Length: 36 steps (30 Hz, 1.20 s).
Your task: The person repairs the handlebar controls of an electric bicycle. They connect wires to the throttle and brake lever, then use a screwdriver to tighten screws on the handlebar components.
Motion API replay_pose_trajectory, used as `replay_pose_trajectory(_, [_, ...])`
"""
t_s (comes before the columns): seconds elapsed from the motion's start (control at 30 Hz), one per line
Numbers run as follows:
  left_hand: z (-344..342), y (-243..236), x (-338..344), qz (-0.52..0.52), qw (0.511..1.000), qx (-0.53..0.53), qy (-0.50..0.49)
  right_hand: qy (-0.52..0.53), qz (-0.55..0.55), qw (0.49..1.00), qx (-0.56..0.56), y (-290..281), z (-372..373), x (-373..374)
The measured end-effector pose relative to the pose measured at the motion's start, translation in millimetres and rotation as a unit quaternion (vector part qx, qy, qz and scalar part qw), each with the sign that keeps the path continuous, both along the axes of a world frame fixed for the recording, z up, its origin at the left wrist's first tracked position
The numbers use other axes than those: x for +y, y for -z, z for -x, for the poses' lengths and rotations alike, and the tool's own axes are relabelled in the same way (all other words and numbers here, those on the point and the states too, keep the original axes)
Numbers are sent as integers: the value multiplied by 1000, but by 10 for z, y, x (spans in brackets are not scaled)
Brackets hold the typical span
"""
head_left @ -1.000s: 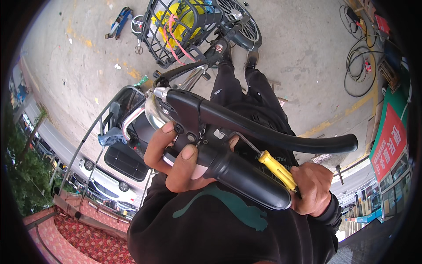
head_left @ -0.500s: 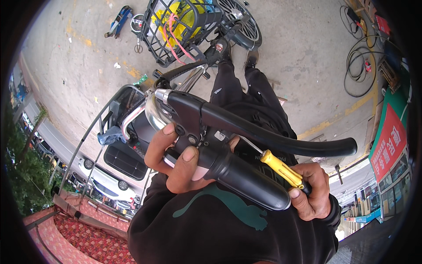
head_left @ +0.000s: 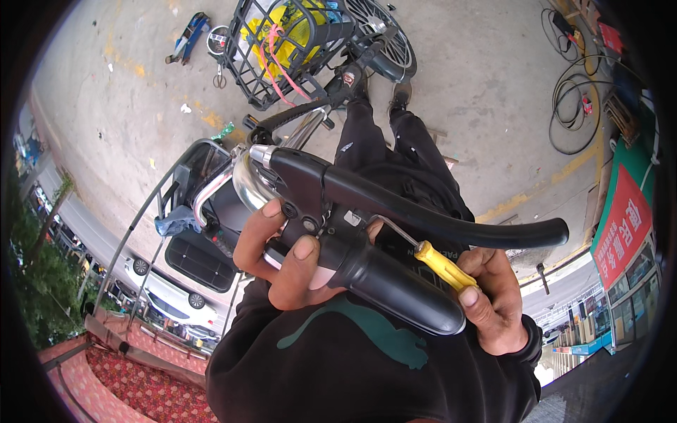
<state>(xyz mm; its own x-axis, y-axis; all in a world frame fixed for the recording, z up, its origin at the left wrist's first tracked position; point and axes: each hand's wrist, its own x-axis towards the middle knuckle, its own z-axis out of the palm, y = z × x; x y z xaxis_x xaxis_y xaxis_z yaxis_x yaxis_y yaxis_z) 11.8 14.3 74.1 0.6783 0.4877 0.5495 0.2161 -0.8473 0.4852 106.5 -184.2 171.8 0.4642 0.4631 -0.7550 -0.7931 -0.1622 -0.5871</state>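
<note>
A handlebar end with a black grip (head_left: 402,287) and a long black brake lever (head_left: 451,222) lies across my front. My left hand (head_left: 285,264) is wrapped round the lever's housing (head_left: 300,211), with thumb and a finger on its near side and another fingertip showing beyond the grip. My right hand (head_left: 497,303) closes on a screwdriver with a yellow handle (head_left: 446,266). Its thin metal shaft slants up and left into the gap between grip and lever. The tip is near the housing; whether it sits in a screw I cannot tell.
A black basket (head_left: 247,77) with yellow bags stands at the far side, beside a spoked wheel (head_left: 384,42). A blue floor jack (head_left: 189,37) and scissors (head_left: 219,77) lie on the ground. A hose (head_left: 557,113) coils at right; a white car (head_left: 169,296) stands at left.
My right hand has shifted slightly left and wraps further up the screwdriver handle. The handle has turned a little more upright. My left hand keeps its hold.
</note>
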Motion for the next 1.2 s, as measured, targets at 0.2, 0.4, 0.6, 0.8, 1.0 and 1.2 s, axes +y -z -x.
replay_pose_trajectory(0.2, [73,-5,81,-38,998,23,36,-191,98,951,-224,-59,-114,-63])
replay_pose_trajectory(0.4, [34,36,34,-34,999,-2,9,-119,43,983,136,-95,-322,-67])
replay_pose_trajectory(0.6, [-46,71,43,-18,999,-41,4,-81,-35,989,115,-147,-346,133])
replay_pose_trajectory(0.8, [81,51,22,19,1000,-22,9,-169,61,984,-8,-121,-262,16])
replay_pose_trajectory(1.0, [143,99,174,-47,996,-8,79,-139,19,979,146,-61,-404,61])
replay_pose_trajectory(1.2, [8,-161,31,30,996,60,51,-146,-50,979,136,-84,-545,-23])
